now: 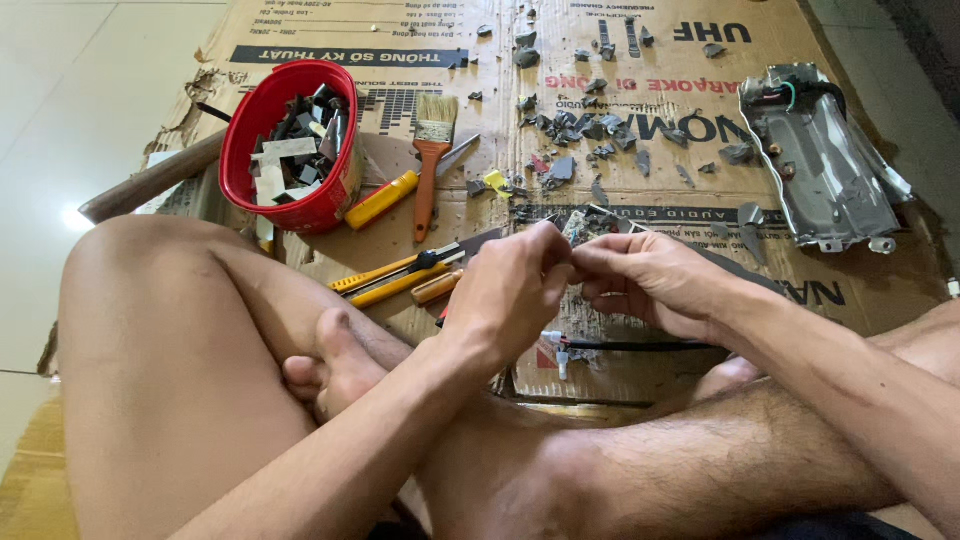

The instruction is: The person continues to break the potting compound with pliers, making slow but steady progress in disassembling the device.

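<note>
Both hands meet fingertip to fingertip: left hand and right hand pinch a small part together. Black cable runs just beneath them, yellow-handled pliers lie left.

I see a small, pale, flat scrap of a part pinched up in the air above the cardboard, between my two sets of fingertips; most of it is hidden, so I cannot tell its exact shape. Just below it a thin black cable runs roughly level, left to right, across the cardboard. A small white connector caps the cable's left end, with a short white stub hanging down from it. The cable's right stretch disappears behind my wrist.
</note>
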